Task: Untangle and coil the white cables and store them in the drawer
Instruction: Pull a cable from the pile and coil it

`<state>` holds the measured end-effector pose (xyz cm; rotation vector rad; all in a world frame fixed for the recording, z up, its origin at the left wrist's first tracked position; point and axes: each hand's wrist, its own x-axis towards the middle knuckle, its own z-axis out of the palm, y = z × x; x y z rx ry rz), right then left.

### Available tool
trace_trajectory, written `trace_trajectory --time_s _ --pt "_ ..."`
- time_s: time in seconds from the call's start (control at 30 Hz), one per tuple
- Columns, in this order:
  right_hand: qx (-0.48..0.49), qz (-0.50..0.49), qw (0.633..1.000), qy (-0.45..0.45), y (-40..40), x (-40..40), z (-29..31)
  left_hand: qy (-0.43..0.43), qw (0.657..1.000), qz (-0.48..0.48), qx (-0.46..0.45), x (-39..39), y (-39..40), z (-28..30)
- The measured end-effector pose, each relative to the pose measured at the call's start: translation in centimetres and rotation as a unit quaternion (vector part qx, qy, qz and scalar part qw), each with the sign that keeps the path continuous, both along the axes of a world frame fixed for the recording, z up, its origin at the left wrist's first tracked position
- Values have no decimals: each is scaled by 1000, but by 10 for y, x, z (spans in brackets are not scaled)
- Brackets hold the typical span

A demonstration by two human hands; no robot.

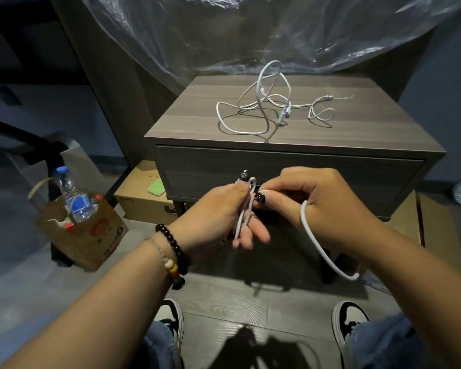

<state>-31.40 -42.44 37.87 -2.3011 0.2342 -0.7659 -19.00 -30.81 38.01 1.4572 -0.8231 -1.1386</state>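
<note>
A white cable (314, 239) runs between both hands in front of the nightstand. My left hand (224, 214) holds several loops of it wound round its fingers. My right hand (312, 193) pinches the cable just beside those loops, and the loose end hangs in a curve below my right wrist. A tangle of more white cables (266, 102) lies on top of the grey nightstand (197, 123). The drawer (330, 171) below the top is closed; my hands hide its middle.
A brown paper bag (91, 230) with a water bottle (72, 193) stands on the floor at the left. A cardboard box (139, 201) with a green cloth sits beside the nightstand. Clear plastic sheeting (224, 30) hangs behind. My shoes (349, 323) show below.
</note>
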Motion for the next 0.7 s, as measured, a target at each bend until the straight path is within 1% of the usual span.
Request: trace_trajectory --time_s 0.07,0.17,0.23,0.3,0.37,0.43,0.5,0.63,0.7 --pt "-4 -17 1000 -4 -4 -2 2 -22 1000 -1 -6 -1 -5 -2" --pt "24 -31 999 14 -10 -10 9 -2 1000 -23 -5 -2 -10 -2" --pt "52 -27 997 44 -16 -16 15 12 998 -59 3 -1 -12 -1" --pt "61 3 993 105 -22 -22 20 20 995 -101 17 2 -12 2" --pt "109 58 974 192 -27 -29 23 22 991 -128 26 7 -12 4" --pt "162 95 947 259 -31 -35 25 27 991 -132 28 11 -11 8" --pt "210 100 929 287 -36 -38 27 52 990 -123 32 15 -10 10" --pt "307 86 896 308 -47 -43 28 99 986 -128 32 20 -9 9" --pt "318 77 882 340 -51 -45 27 96 984 -148 29 18 -9 6"
